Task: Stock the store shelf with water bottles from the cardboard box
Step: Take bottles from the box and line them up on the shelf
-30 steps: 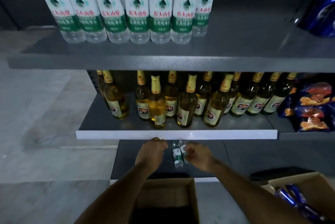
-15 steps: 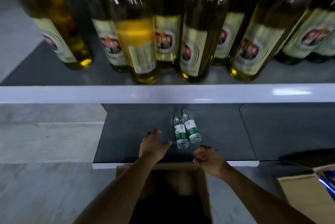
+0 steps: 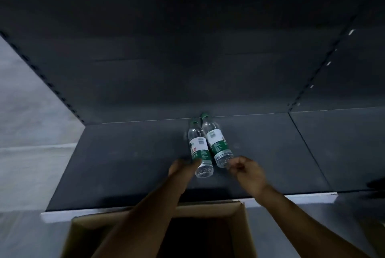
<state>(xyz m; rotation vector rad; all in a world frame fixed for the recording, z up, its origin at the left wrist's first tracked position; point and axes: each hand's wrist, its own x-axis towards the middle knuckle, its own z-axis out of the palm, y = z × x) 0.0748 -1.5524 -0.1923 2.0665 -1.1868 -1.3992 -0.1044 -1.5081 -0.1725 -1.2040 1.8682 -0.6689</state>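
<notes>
Head camera is looking down at a dark, low shelf (image 3: 125,163) where two water bottles are standing side by side, touching, caps toward the back wall. A person's left hand (image 3: 183,169) is touching the base of the left bottle (image 3: 200,151); whether its fingers are curling round it cannot be told. Their right hand (image 3: 246,171) is loosely curling its fingers against the base of the right bottle (image 3: 217,143), probably nudging both into a row. Green and white labels are showing a barcode; the red writing is too small to read. An open cardboard box (image 3: 239,222) is sitting just below the shelf edge.
</notes>
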